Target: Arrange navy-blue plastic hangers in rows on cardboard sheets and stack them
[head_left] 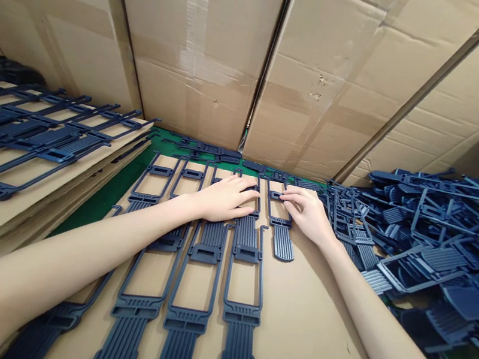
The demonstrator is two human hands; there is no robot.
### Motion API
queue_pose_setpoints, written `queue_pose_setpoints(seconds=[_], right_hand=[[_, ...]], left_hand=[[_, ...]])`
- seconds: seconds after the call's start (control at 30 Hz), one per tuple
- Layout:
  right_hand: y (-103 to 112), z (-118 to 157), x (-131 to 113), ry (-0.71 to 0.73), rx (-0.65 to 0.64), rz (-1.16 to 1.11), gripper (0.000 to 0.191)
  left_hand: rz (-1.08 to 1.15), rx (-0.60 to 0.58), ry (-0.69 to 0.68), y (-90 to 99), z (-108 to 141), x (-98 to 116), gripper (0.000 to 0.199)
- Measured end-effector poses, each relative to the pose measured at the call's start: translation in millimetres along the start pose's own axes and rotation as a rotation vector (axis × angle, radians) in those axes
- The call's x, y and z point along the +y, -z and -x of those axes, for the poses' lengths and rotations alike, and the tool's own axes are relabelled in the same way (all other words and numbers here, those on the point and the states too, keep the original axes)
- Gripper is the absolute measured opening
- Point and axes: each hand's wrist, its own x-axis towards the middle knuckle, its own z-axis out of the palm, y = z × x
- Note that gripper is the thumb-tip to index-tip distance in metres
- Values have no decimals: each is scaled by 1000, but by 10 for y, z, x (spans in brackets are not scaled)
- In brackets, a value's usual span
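Note:
Dark blue plastic frames with ribbed tongues lie in rows on a cardboard sheet [304, 311]. My left hand [230, 198] rests flat, fingers spread, over frames in the far row and partly hides them. To its right, my right hand [307, 211] has thumb and fingers closed on the upper side of a plastic frame [283, 241] at the end of that row. Nearer to me, another plastic frame [241, 307] lies with its ribbed tongue pointing toward me, beside several like it.
A big heap of loose plastic frames [445, 260] lies at right. On the left stands a stack of cardboard sheets [59, 193] with more frames on top. Tall cardboard boxes [206, 47] wall off the back, above a green surface [103, 194].

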Motion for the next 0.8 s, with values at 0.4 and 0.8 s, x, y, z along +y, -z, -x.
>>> queue_pose_setpoints(seconds=[0.4, 0.8], right_hand=[[-122, 10, -13, 43, -27, -33, 27], [-26, 6, -60, 42, -32, -1, 22]], left_hand=[[16, 9, -11, 17, -1, 6, 41], [-3, -9, -5, 20, -6, 12, 42]])
